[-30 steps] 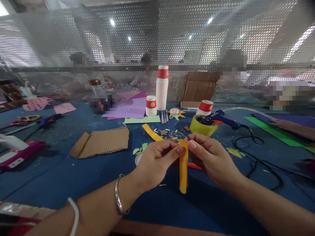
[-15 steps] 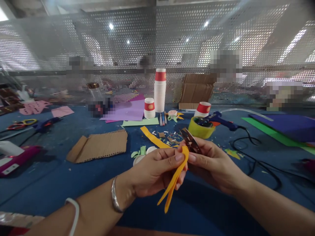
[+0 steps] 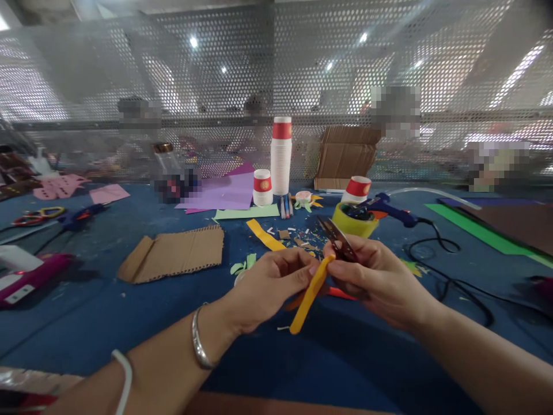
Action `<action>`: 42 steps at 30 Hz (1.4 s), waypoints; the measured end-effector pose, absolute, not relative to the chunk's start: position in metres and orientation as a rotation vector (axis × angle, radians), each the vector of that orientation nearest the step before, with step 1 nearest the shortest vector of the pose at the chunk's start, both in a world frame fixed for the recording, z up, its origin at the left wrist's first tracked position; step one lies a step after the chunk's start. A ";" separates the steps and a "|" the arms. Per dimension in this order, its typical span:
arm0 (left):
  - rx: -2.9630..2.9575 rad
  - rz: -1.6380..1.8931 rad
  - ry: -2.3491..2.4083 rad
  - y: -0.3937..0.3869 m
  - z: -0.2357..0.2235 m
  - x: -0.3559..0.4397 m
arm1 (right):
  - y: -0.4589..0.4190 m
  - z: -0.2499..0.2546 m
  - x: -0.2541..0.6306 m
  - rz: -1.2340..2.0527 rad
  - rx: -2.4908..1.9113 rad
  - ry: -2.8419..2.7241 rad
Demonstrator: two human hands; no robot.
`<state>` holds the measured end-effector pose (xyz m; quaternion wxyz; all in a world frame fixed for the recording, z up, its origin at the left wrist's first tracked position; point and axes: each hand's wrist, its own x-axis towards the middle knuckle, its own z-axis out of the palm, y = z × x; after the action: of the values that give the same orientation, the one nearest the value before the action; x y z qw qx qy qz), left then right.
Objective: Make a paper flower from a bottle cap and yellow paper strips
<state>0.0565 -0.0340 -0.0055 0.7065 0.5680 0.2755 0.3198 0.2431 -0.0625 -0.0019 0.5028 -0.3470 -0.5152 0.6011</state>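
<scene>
My left hand (image 3: 276, 282), closed, has its thumb and fingers on a folded yellow paper strip (image 3: 309, 300) whose rounded end hangs down. My right hand (image 3: 380, 276) pinches the top of that strip between thumb and finger. A pair of scissors (image 3: 339, 237) is also held in my right hand, blades pointing up and to the left; a red part (image 3: 341, 293), seemingly their handle, shows below the fingers. Behind my left hand, another yellow strip (image 3: 263, 233) lies on the table, next to pale green paper pieces (image 3: 245, 264).
Corrugated cardboard (image 3: 181, 255) lies left on the blue table. Beyond the hands are a stack of paper cups (image 3: 281, 164), a yellow tape roll (image 3: 355, 222) and a glue gun (image 3: 389, 208) with a black cord. A perforated metal screen (image 3: 224, 86) rises behind.
The hanging strip ends, separate before, now show as one broad band in front. My left hand has shifted slightly on the strip. The scissors are tilted differently, with both blades showing more.
</scene>
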 end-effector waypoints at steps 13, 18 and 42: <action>1.520 0.880 0.745 -0.031 -0.005 0.054 | -0.058 -0.007 0.245 1.120 -1.018 -1.526; 1.271 1.023 0.705 -0.031 -0.005 0.057 | -0.060 -0.009 0.243 1.135 -1.012 -1.472; 1.070 0.989 0.634 -0.040 -0.007 0.065 | -0.066 -0.009 0.236 1.007 -1.124 -1.596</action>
<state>0.0648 -0.0401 -0.0071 0.7006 0.4806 0.2847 0.4440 0.2365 -0.0660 -0.0087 0.4553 -0.4556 -0.6469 0.4081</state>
